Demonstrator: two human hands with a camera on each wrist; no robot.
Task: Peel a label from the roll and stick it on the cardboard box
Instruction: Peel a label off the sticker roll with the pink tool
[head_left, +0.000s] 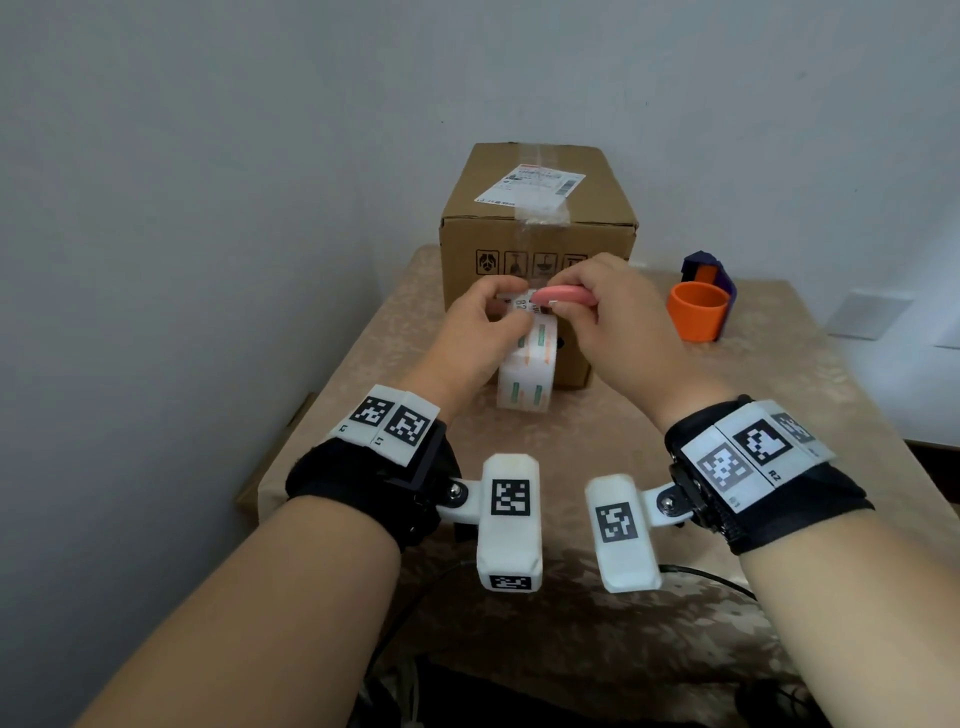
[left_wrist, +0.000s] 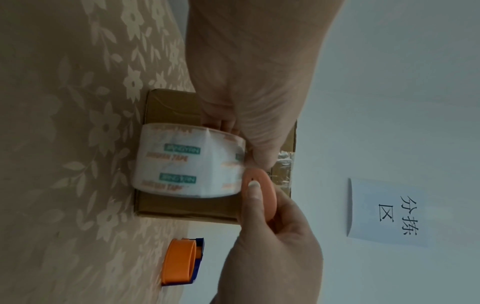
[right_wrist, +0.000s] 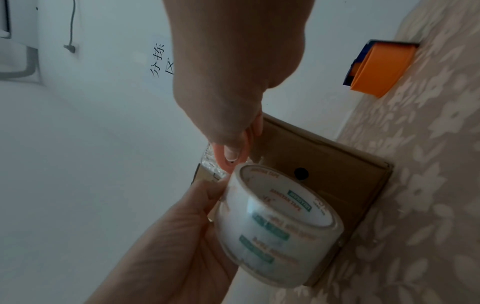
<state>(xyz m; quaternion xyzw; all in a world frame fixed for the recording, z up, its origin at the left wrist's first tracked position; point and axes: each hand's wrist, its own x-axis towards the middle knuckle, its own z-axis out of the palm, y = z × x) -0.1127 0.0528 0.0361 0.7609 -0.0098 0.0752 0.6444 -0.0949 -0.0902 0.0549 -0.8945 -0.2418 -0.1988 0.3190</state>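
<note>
Held above the middle of the table (head_left: 675, 415), just before the cardboard box (head_left: 540, 228), the left hand (head_left: 483, 338) curls round a clear roll (head_left: 527, 374) printed green and orange, while the right hand (head_left: 618, 327) pinches a pink cutter (head_left: 566, 296) at its top.

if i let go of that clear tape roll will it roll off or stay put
The tape roll is round and held on its curved side by the left hand, so released it would probably roll. It looks like a hollow ring, so likely light. The patterned tablecloth may slow it.
</note>
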